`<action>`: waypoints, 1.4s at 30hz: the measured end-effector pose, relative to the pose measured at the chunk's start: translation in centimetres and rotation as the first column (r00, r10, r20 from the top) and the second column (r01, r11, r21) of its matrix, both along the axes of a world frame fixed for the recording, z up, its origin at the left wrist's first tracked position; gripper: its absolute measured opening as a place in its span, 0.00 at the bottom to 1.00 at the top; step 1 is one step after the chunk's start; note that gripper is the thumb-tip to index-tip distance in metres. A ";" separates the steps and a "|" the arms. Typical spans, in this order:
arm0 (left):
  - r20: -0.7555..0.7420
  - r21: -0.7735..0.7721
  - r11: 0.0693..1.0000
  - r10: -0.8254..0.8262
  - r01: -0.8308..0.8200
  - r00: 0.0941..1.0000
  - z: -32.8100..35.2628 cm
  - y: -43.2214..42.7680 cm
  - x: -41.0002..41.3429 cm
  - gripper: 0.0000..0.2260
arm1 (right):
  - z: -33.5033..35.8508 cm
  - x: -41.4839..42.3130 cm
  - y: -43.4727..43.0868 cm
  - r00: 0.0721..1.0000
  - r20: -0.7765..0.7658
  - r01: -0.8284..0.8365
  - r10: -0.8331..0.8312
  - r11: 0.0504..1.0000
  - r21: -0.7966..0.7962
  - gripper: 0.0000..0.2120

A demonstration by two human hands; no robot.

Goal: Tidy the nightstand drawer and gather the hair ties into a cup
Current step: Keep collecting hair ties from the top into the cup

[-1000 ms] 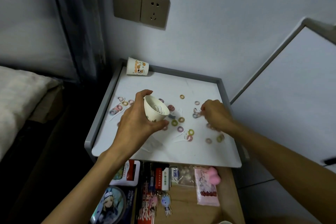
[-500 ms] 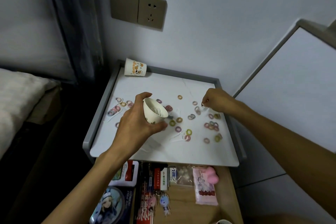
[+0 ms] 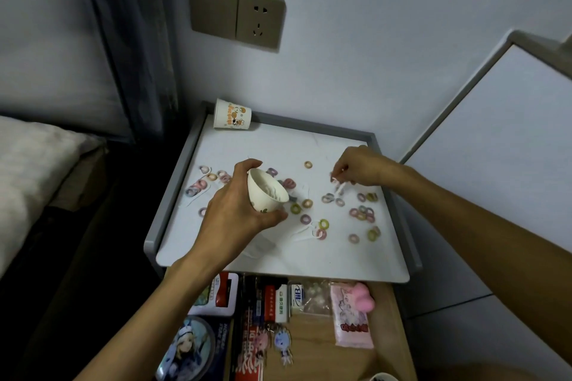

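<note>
My left hand (image 3: pixel 235 210) grips a white paper cup (image 3: pixel 266 193), tilted with its mouth toward the right, just above the white nightstand top (image 3: pixel 278 254). Several small coloured hair ties (image 3: pixel 362 213) lie scattered over the top, most to the right of the cup, a few at the left (image 3: pixel 198 187). My right hand (image 3: pixel 359 168) hovers over the far right part of the top and pinches a small pale hair tie (image 3: pixel 335 180) between thumb and fingertips. Below the top, the wooden drawer (image 3: pixel 318 349) stands pulled out.
A second printed paper cup (image 3: pixel 232 117) lies on its side at the top's far left corner. The drawer holds boxes, keychains, a pink tissue pack (image 3: pixel 351 318) and a pink squishy. A raised grey rim (image 3: pixel 167 198) edges the top. A bed lies left, a white cabinet right.
My right hand lifted from the ties near the middle and moved toward the far right, now pinching a tie. My left hand kept the cup almost in place.
</note>
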State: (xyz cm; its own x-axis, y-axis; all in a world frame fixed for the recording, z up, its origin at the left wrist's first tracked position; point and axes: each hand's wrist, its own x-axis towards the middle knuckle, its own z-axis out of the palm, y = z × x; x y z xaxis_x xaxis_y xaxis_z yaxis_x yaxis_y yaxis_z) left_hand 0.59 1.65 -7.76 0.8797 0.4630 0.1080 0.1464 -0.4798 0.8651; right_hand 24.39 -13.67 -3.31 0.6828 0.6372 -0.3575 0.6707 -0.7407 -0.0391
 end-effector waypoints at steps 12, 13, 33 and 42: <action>0.023 -0.011 1.000 0.005 -0.004 1.000 0.0 -0.1 0.1 0.37 | 4.6 -9.5 5.7 0.860 -0.313 -0.254 0.404 0.869 0.425 0.12; 0.030 -0.018 1.000 0.010 -0.010 1.000 0.0 0.0 0.0 0.37 | 4.6 -9.3 5.7 0.864 -0.321 -0.210 0.388 0.856 0.472 0.12; 0.040 -0.005 0.997 0.077 -0.077 0.996 0.1 0.2 0.4 0.40 | -8.7 -6.8 -1.9 0.853 0.116 -0.521 0.508 0.836 0.170 0.04; 0.053 -0.040 0.997 0.075 -0.073 0.996 0.2 0.7 0.4 0.39 | -5.6 -2.9 -1.4 0.995 -0.083 -0.007 0.054 0.875 0.483 0.03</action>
State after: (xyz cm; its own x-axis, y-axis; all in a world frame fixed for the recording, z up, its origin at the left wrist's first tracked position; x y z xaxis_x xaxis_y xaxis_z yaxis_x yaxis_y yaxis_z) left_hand 0.94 2.33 -7.54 0.8362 0.5314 0.1355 0.1328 -0.4360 0.8901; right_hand 21.47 -15.09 -8.91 0.6394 0.7665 -0.0604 0.6689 -0.5933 -0.4479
